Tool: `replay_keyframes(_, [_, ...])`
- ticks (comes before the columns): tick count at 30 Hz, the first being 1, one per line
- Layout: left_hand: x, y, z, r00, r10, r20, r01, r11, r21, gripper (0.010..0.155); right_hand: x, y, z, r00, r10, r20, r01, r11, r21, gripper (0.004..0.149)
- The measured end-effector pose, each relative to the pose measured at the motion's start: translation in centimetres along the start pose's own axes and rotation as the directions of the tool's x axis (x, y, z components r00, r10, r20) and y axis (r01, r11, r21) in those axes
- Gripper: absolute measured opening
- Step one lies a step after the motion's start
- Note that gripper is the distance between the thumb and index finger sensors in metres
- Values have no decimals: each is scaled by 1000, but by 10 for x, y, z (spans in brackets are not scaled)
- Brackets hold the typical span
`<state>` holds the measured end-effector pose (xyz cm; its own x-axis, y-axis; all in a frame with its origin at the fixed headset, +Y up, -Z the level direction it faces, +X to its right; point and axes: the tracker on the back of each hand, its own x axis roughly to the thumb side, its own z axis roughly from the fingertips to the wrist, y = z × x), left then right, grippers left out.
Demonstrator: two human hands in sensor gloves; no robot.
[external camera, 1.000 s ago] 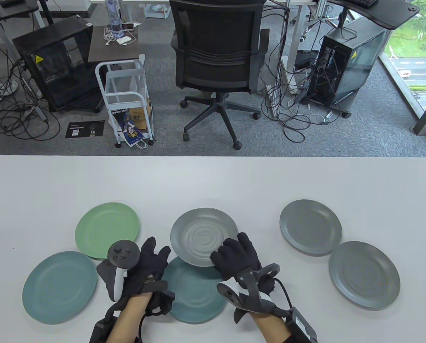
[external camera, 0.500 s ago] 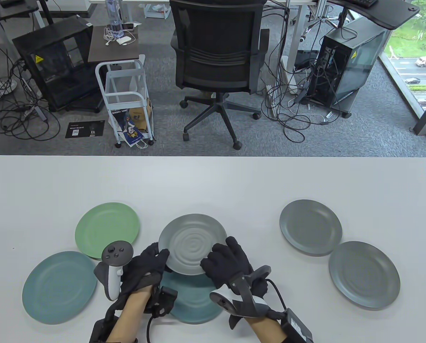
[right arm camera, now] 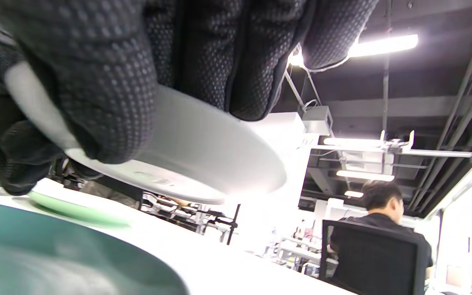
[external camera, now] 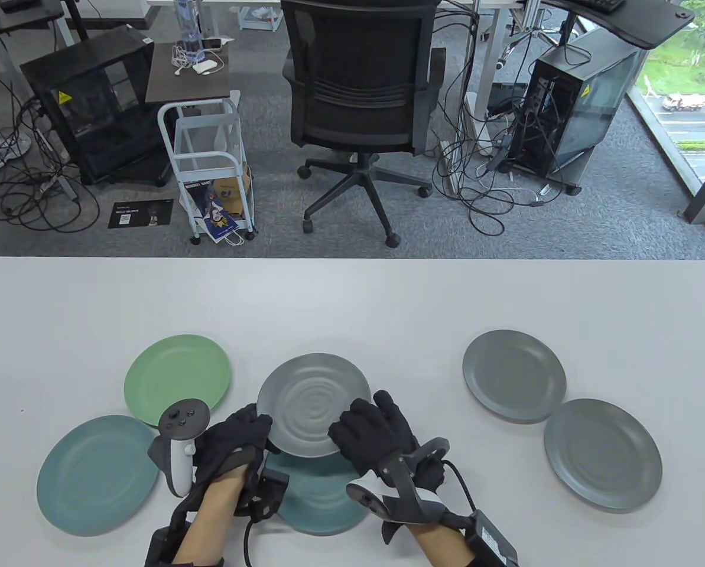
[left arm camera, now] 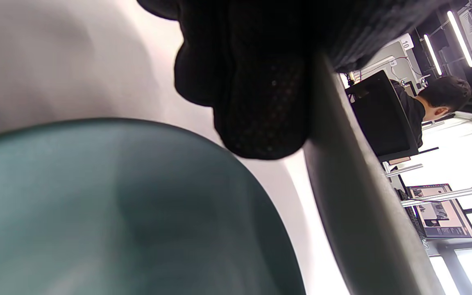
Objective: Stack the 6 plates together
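Observation:
A light grey ringed plate (external camera: pixel 311 401) is held a little above a teal plate (external camera: pixel 319 499) near the table's front edge. My right hand (external camera: pixel 352 422) grips its near right rim, fingers wrapped over the edge in the right wrist view (right arm camera: pixel 96 102). My left hand (external camera: pixel 260 426) holds its near left rim. In the left wrist view the rim (left arm camera: pixel 363 205) runs edge-on past my fingers (left arm camera: pixel 256 94), above the teal plate (left arm camera: pixel 117 213). A second teal plate (external camera: pixel 98 475) and a green plate (external camera: pixel 178 381) lie to the left. Two dark grey plates (external camera: pixel 515 375) (external camera: pixel 603 453) lie to the right.
The white table (external camera: pixel 352 307) stretches bare beyond the plates. An office chair (external camera: pixel 358 88), a small white cart (external camera: pixel 210 165) and computer towers stand on the floor past the far edge.
The grey ringed plate has moved left and toward me over the teal plate, carried by my right hand. My left hand has come in to its left rim.

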<state>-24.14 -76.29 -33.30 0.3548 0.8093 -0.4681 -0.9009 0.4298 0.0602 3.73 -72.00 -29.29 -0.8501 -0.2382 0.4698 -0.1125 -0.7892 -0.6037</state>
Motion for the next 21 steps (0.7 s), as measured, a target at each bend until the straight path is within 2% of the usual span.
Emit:
replay_keyframes(5, [1,3,-1,1000,-17,15,17,1000,8,54,-25,-4,6,994,66,-85,-67,998,-8,63])
replay_keyframes(11, [2,1,-3,997,-70,32,71,997,-33,53,-55,0,17,972,73,-222,-69,997,27,60])
replay_keyframes(21, [2,5,-7,992,-111,61,116,990,-77,52,-70,15,24,959,69,-276,-41,994,106,56])
